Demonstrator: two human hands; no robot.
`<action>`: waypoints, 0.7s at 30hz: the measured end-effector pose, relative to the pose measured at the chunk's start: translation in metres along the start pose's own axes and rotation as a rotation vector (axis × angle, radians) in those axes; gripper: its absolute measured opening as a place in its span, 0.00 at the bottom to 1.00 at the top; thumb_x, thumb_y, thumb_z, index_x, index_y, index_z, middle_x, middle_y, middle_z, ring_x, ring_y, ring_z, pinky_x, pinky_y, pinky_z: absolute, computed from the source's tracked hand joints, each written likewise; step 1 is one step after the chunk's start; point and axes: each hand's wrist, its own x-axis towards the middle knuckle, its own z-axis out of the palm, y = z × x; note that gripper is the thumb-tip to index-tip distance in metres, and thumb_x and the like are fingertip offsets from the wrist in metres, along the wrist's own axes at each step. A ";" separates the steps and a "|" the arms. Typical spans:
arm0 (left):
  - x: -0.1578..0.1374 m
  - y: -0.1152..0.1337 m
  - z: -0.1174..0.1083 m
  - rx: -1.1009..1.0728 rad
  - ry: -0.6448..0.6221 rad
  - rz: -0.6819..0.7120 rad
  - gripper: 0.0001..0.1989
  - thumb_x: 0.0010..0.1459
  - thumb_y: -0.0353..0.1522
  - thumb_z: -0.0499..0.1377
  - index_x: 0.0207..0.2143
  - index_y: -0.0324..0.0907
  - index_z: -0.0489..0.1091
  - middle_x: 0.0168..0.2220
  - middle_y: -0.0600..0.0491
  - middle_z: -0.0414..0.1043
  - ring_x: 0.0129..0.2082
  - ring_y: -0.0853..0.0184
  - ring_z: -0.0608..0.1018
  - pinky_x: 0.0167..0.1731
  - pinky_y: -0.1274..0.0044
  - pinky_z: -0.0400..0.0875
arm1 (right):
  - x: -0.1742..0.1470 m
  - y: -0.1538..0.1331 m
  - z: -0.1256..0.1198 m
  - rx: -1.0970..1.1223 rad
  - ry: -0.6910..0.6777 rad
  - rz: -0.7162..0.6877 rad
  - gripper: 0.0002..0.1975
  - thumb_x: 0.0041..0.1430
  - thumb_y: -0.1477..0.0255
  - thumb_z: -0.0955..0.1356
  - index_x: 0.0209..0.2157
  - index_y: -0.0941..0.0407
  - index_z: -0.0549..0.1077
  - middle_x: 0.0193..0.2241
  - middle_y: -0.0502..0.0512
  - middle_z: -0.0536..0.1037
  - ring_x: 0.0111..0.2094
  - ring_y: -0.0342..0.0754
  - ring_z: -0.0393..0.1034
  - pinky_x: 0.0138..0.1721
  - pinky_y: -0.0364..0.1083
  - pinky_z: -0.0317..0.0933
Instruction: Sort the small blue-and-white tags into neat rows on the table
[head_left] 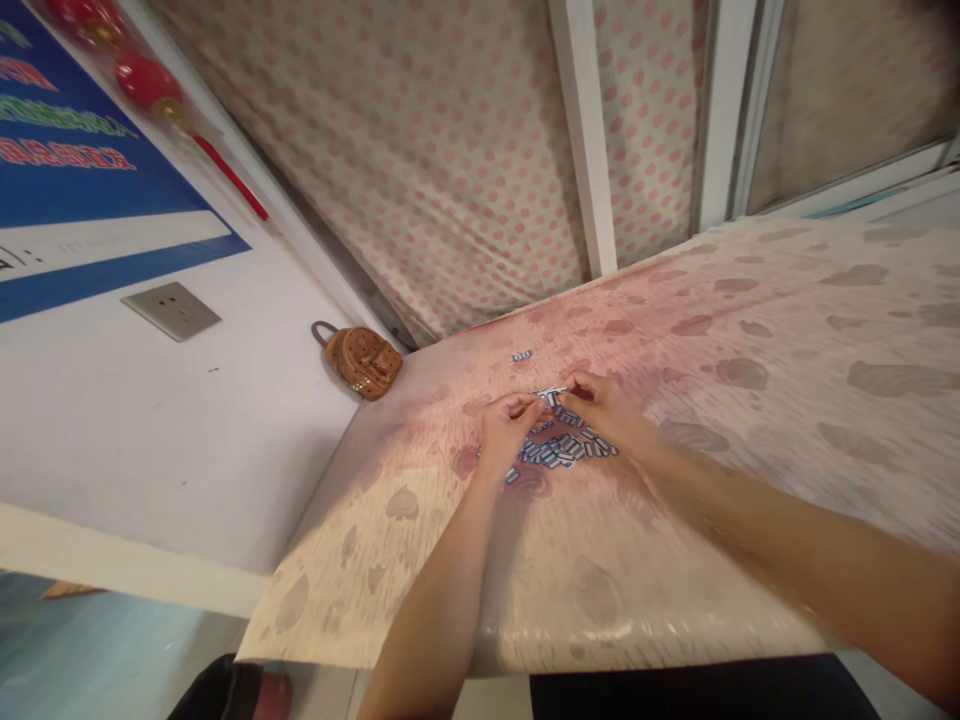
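Note:
My left hand (508, 430) and my right hand (609, 412) meet over the table, their thumbs and fingers pinched. Between the fingertips is a small blue-and-white piece (551, 397), which both hands seem to grip; whether it is one piece or more is too small to tell. Just below the hands lies a loose pile of similar flat rectangular blue-and-white pieces (559, 452), partly hidden by the fingers. One small group of such pieces (522, 356) rests apart, beyond my left hand.
A patterned cloth (405, 570) covers the table. A small brown backpack-shaped bag (365, 362) is at the table's left edge, against the white wall (247, 430). Behind the table hangs a dotted curtain (420, 150) with white frame posts (583, 140). A wall socket (172, 310) is at left.

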 end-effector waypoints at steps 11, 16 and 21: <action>-0.002 0.002 0.000 -0.034 0.015 0.017 0.17 0.49 0.43 0.68 0.32 0.38 0.75 0.29 0.49 0.80 0.28 0.64 0.81 0.35 0.72 0.77 | 0.000 0.002 0.000 0.094 -0.044 0.046 0.07 0.56 0.64 0.66 0.30 0.53 0.68 0.26 0.50 0.76 0.30 0.47 0.72 0.34 0.47 0.65; -0.003 0.003 -0.001 -0.030 0.016 0.017 0.15 0.50 0.42 0.68 0.33 0.39 0.76 0.29 0.50 0.80 0.28 0.66 0.81 0.34 0.74 0.76 | -0.002 -0.005 -0.001 0.098 -0.059 0.050 0.06 0.55 0.65 0.66 0.29 0.52 0.69 0.25 0.49 0.76 0.29 0.47 0.72 0.33 0.47 0.66; -0.001 0.001 -0.002 -0.028 0.016 0.012 0.16 0.49 0.43 0.68 0.31 0.39 0.76 0.27 0.51 0.79 0.26 0.67 0.80 0.33 0.75 0.76 | -0.003 -0.008 -0.003 0.070 -0.097 0.050 0.06 0.57 0.65 0.66 0.29 0.52 0.70 0.26 0.50 0.78 0.30 0.49 0.73 0.34 0.48 0.66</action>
